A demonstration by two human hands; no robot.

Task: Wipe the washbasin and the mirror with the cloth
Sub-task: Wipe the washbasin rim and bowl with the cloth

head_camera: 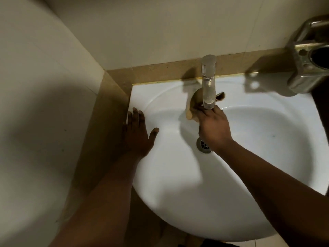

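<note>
A white washbasin [249,166] fills the middle of the view, with a metal drain [203,145] at its bottom. My right hand [214,129] reaches into the bowl under the chrome tap [208,81] and grips a tan cloth [193,104], pressing it against the back of the basin around the tap's base. Part of the cloth sticks out to the right of the tap. My left hand [138,134] lies flat with fingers spread on the basin's left rim. No mirror is in view.
A brown stone counter [106,125] frames the basin on the left and back. Pale tiled walls [160,29] rise behind. A metal holder [309,61] with a round opening is fixed at the upper right above the rim.
</note>
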